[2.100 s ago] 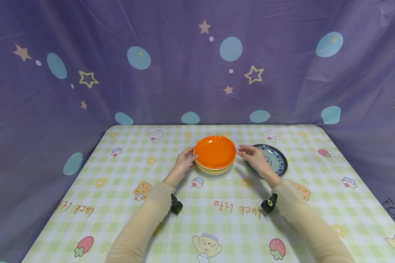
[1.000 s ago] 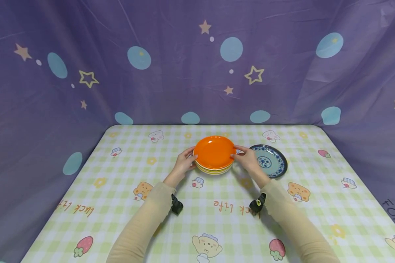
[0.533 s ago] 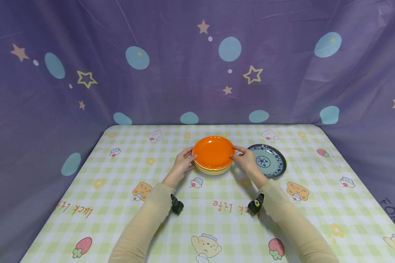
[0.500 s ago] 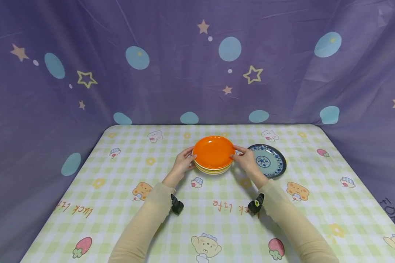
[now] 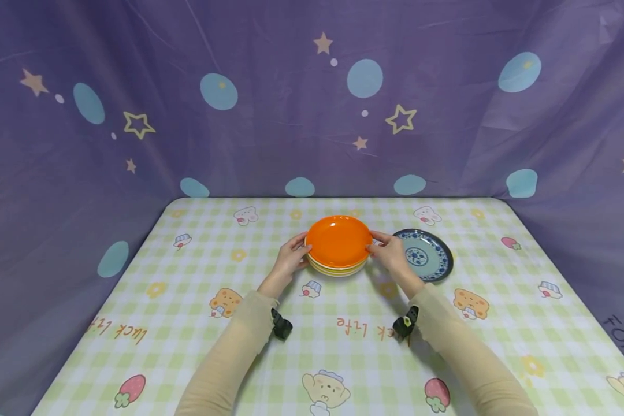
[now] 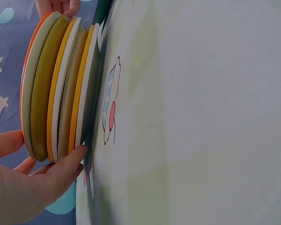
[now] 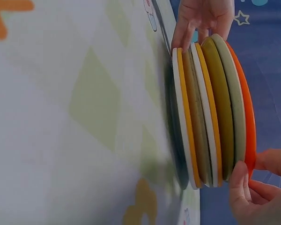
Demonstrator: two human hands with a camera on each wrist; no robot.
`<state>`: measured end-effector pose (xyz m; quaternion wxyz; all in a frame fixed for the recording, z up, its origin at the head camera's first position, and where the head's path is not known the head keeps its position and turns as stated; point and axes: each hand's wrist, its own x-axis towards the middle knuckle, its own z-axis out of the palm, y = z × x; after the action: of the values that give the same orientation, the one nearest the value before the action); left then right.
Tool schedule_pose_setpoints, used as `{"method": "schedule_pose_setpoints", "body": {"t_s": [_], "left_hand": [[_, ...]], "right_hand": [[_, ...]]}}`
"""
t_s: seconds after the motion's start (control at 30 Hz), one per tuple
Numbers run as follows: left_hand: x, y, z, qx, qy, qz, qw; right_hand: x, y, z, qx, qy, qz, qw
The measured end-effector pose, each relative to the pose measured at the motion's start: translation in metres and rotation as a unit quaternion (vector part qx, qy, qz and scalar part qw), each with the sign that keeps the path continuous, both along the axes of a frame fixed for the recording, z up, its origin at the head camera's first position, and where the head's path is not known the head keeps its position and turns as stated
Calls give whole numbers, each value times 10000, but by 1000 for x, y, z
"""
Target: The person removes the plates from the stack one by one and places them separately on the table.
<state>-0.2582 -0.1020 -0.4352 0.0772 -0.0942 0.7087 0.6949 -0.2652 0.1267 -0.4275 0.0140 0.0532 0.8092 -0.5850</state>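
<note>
Several plates lie stacked near the middle of the table, an orange plate [image 5: 339,241] uppermost. Paler, yellow and white rims [image 6: 77,93] show below it in the wrist views. My left hand [image 5: 288,260] grips the stack's left side, thumb at the orange rim and fingers reaching down to the lowest plate. On the opposite side, my right hand [image 5: 392,257] pinches the rim of the orange plate, its thumb over the top edge and fingertips [image 7: 240,174] against the pale side just below. A blue-patterned plate [image 5: 431,254] lies beside the right hand, partly covered by it.
A green-and-white checked cloth [image 5: 312,358] with printed cartoons covers the table. Purple curtains [image 5: 291,115] with stars and blue spots hang behind it and along both sides. Each wrist carries a small black camera [image 5: 281,325].
About two seconds ago my right hand was apart from the stack, over the blue-patterned plate. It has moved left and taken hold of the orange plate's rim. My left hand stays in place.
</note>
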Motion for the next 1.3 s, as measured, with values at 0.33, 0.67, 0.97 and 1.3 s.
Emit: {"method": "schedule_pose_setpoints", "body": {"t_s": [0.33, 0.67, 0.97, 1.3], "left_hand": [[-2, 2, -4, -43, -49, 65, 10000], [-1, -1, -3, 55, 31, 97, 9999], [-1, 0, -4, 112, -30, 137, 9998], [-1, -1, -6, 172, 4, 117, 9998]], "right_hand": [[-3, 4, 10, -229, -387, 132, 9989], [-1, 10, 20, -725, -633, 368, 9947], [-1, 11, 20, -734, -657, 293, 9947], [2, 22, 21, -857, -513, 470, 9939]]}}
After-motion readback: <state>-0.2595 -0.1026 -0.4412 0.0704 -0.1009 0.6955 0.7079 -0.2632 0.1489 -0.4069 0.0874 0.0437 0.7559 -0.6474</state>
